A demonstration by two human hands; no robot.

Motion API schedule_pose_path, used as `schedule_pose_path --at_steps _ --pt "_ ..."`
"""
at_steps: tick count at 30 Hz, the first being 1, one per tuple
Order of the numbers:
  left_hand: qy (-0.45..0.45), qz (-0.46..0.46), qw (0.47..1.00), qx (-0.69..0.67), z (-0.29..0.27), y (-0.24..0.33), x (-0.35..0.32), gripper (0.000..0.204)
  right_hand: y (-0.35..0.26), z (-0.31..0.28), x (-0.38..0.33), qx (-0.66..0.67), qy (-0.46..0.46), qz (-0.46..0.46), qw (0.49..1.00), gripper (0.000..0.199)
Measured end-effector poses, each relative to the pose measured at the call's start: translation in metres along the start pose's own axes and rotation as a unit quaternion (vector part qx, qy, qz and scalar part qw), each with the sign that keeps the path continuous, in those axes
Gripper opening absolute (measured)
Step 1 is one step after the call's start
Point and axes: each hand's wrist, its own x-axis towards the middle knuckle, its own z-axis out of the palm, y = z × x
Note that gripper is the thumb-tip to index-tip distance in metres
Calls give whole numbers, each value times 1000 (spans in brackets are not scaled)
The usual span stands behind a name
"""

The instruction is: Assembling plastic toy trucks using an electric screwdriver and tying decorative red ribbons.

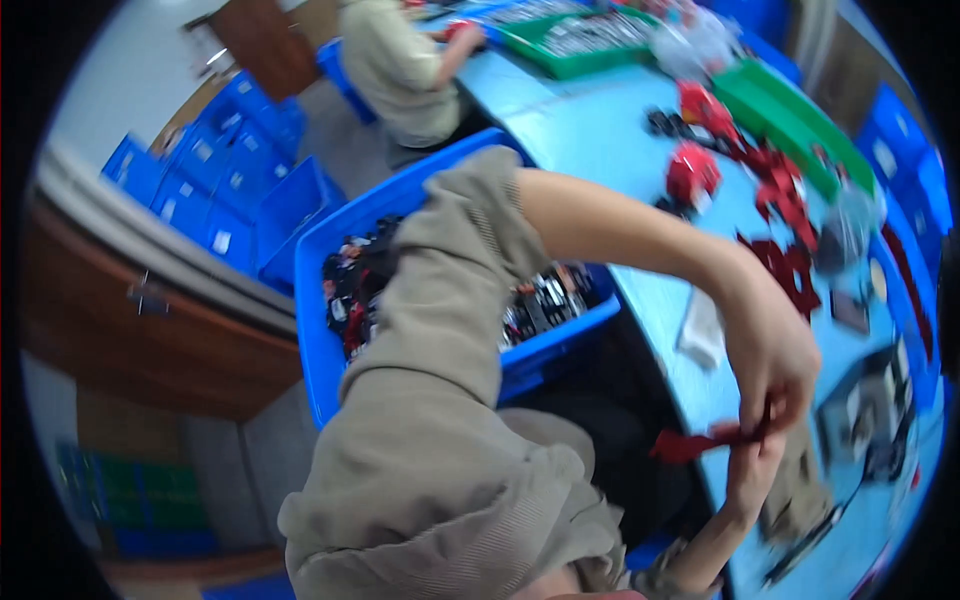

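Observation:
My left hand (pixel 778 352) reaches over the blue table from above, its fingers pinched on a dark red fabric strap (pixel 685 445). Just below it, my right hand (pixel 755 468) closes on the same strap from the other side. One end of the strap hangs out to the left past the table edge; the part between my fingers is mostly hidden. More dark red straps (pixel 785 272) lie on the table beyond my left hand, with a red bundle (pixel 692 175) farther off.
A blue bin (pixel 312 330) of mixed black, red and metallic pieces sits left of the table (pixel 590 130), partly behind my left sleeve. Green trays (pixel 790 118) stand at the back. A grey device (pixel 865 405) is at right. A co-worker (pixel 400 75) works at the far end.

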Motion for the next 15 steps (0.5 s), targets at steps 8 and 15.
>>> schedule_pose_path --at_steps 8,15 --pt "40 -7 999 -34 -8 -5 -30 16 -28 -5 26 -45 -80 91 992 23" --pt "-8 14 994 -110 -3 -12 -15 10 -21 -13 6 -30 -88 5 996 21"
